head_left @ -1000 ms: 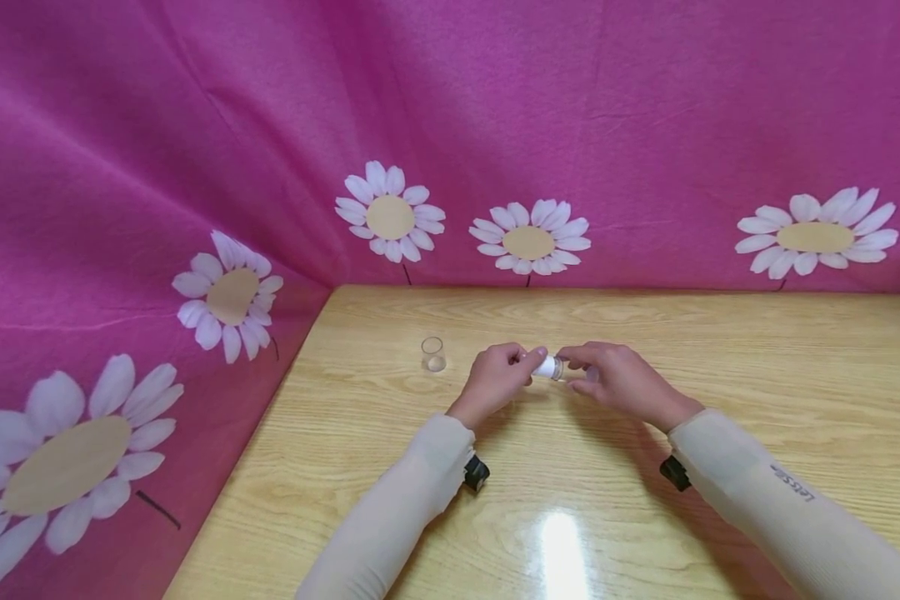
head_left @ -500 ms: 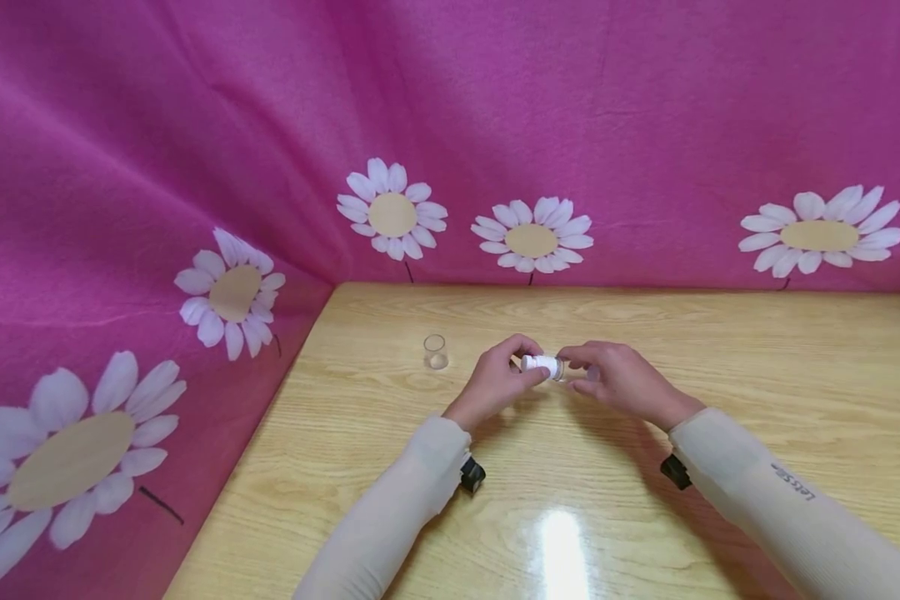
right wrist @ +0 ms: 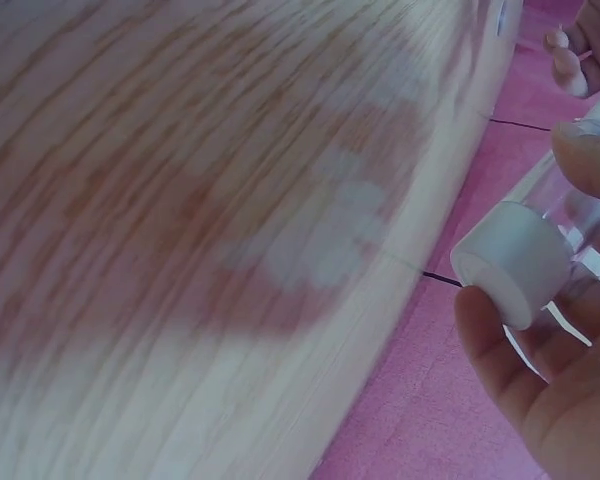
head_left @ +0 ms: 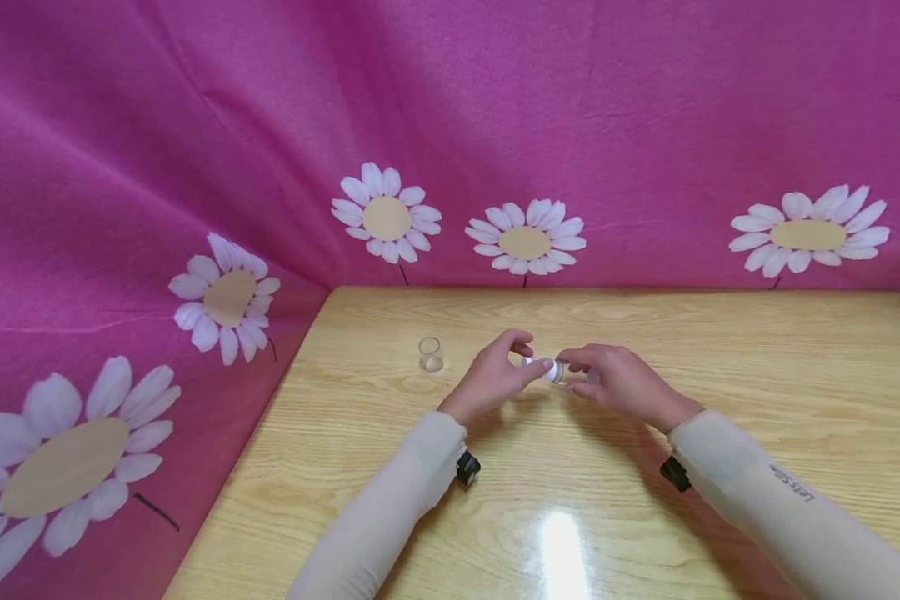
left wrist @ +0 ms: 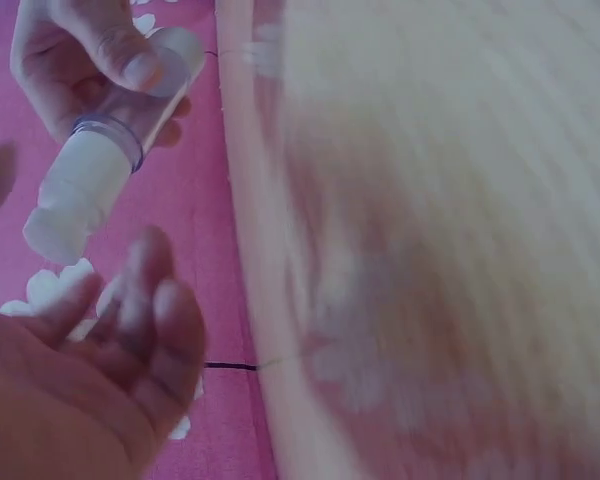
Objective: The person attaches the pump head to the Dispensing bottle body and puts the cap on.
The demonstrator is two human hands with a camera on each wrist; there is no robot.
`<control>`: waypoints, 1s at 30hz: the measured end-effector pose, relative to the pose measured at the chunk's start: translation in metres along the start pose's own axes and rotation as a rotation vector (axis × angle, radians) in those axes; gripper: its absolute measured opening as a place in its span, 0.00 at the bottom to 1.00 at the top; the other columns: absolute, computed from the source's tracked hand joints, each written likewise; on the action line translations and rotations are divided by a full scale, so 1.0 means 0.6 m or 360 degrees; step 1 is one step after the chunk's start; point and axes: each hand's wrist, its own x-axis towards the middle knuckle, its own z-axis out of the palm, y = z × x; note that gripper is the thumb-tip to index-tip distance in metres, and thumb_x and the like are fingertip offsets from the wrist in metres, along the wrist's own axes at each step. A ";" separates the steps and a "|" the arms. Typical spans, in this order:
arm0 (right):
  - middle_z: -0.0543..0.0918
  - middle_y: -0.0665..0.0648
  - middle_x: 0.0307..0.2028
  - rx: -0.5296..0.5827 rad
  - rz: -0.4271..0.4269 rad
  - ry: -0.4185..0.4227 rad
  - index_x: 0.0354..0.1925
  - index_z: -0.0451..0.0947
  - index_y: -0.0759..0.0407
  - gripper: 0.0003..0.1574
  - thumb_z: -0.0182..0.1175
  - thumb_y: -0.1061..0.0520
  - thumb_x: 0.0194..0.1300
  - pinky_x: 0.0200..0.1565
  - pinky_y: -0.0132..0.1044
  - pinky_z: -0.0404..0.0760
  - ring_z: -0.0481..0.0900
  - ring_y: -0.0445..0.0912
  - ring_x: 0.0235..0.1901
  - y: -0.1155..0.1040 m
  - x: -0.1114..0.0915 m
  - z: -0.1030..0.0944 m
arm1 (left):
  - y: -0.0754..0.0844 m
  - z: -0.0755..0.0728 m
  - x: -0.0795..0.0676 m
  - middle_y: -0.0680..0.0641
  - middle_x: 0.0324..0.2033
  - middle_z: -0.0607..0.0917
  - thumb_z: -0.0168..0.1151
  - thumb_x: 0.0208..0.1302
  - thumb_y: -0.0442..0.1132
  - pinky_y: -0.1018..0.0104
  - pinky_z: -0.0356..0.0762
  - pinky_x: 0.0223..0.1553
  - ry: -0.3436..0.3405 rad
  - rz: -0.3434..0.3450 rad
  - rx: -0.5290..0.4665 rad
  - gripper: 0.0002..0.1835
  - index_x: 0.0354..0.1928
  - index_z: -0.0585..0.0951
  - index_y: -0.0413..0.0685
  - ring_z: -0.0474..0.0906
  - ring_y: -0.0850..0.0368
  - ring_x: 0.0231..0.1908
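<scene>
My right hand (head_left: 621, 382) grips a small clear cylindrical pump bottle (left wrist: 85, 180) with a white base and a white pump top. In the right wrist view the white base (right wrist: 510, 262) rests against the fingertips, and the thumb lies across the clear body. Close by the bottle's white top is my left hand (head_left: 495, 379). The left wrist view shows its fingers (left wrist: 170, 335) loosely bent, with a gap between them and the top. In the head view the left thumb overlaps the top and partly hides it.
A clear cup-shaped piece (head_left: 431, 356) stands on the wooden table (head_left: 330, 417), left of the hands. A pink cloth (head_left: 645, 125) with white daisies hangs behind the table and along its left side. Light glares off the near tabletop.
Earlier my left fingers and thumb held the white top; now the left hand has loosened and its fingers stand apart from it. The right hand and bottle stay nearly in place.
</scene>
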 end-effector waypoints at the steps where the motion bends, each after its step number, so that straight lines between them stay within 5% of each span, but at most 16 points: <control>1: 0.88 0.59 0.43 -0.0008 -0.0006 0.0007 0.54 0.81 0.61 0.24 0.70 0.62 0.59 0.40 0.44 0.85 0.87 0.50 0.39 0.000 0.001 0.001 | 0.001 -0.002 0.001 0.49 0.53 0.80 0.57 0.67 0.63 0.65 0.77 0.40 0.0011 -0.0045 0.0014 0.31 0.64 0.72 0.52 0.78 0.58 0.39; 4: 0.88 0.59 0.42 -0.0032 -0.0004 0.0015 0.54 0.81 0.61 0.24 0.71 0.61 0.58 0.39 0.43 0.85 0.87 0.49 0.38 0.000 0.004 0.004 | 0.000 -0.005 0.004 0.47 0.42 0.85 0.50 0.67 0.70 0.65 0.74 0.36 0.0019 -0.0172 -0.0001 0.32 0.52 0.79 0.50 0.78 0.55 0.35; 10: 0.88 0.58 0.42 -0.0030 0.0008 -0.0012 0.54 0.82 0.60 0.23 0.71 0.61 0.58 0.39 0.42 0.85 0.87 0.49 0.39 -0.003 0.009 0.009 | -0.006 -0.002 0.003 0.48 0.22 0.85 0.54 0.68 0.65 0.68 0.67 0.28 -0.0037 -0.0274 -0.0034 0.30 0.35 0.85 0.43 0.77 0.53 0.28; 30: 0.88 0.57 0.43 -0.0016 0.0047 -0.0038 0.55 0.81 0.59 0.24 0.71 0.61 0.59 0.38 0.41 0.84 0.86 0.47 0.39 -0.001 0.007 0.011 | -0.014 0.004 0.000 0.50 0.26 0.84 0.55 0.69 0.62 0.67 0.68 0.29 -0.0030 -0.0217 -0.0029 0.25 0.34 0.83 0.47 0.74 0.59 0.27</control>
